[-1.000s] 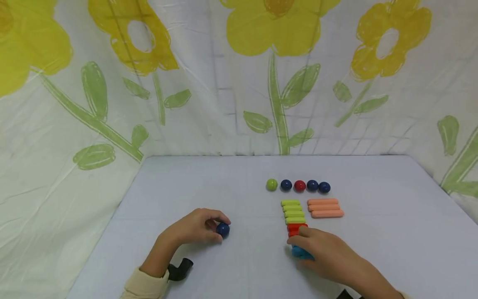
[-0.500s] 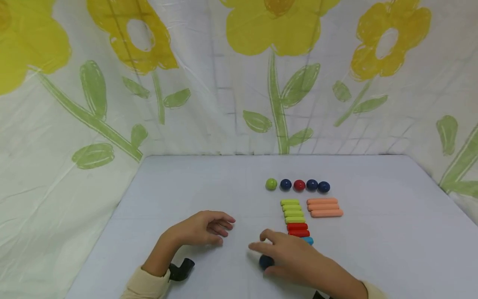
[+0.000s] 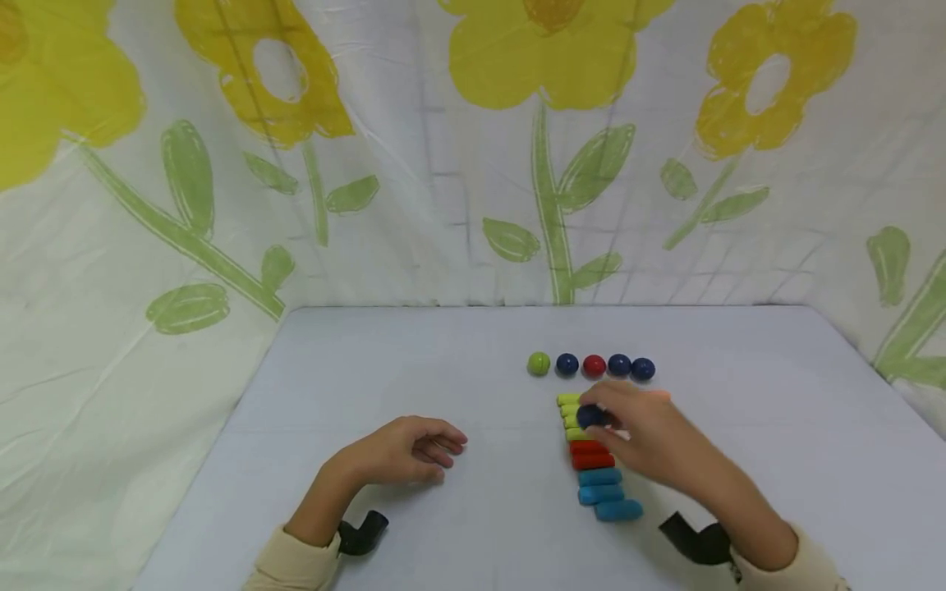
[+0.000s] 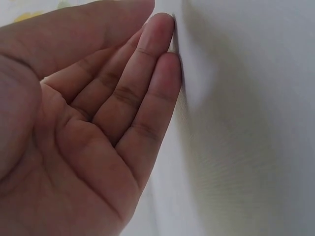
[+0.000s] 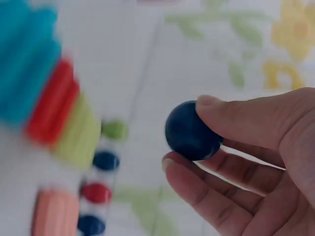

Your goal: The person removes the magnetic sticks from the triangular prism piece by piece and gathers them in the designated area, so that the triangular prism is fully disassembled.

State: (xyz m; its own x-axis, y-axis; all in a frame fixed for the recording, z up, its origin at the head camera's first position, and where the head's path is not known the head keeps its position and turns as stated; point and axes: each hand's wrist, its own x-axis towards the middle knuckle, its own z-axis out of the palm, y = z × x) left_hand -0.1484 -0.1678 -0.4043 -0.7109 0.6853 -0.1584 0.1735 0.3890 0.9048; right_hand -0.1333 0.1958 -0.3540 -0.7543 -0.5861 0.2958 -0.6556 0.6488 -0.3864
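My right hand (image 3: 658, 431) pinches a dark blue ball (image 5: 189, 130) between thumb and fingertips, held up over the lime green sticks (image 3: 569, 400). Below these in the same column lie red sticks (image 3: 594, 461) and blue sticks (image 3: 601, 494); the lowest blue one sits a little to the right. Orange sticks (image 3: 660, 396) are mostly hidden behind the right hand. At the left, my left hand (image 3: 402, 451) holds nothing, its fingers loosely bent. In the left wrist view, the fingertips of that hand (image 4: 165, 73) are at or very near the white tabletop.
Beyond the sticks runs a row of balls: a green ball (image 3: 539, 364), a dark blue one, a red ball (image 3: 594, 365) and two more dark blue ones. The white table (image 3: 384, 353) ends at a flower-printed curtain (image 3: 414, 205). Black wrist mounts (image 3: 364, 533) sit at both wrists.
The dark blue ball has passed from my left hand to my right. The right hand went left to the ball, then carried it up and right over the sticks. The left hand stayed nearly in place.
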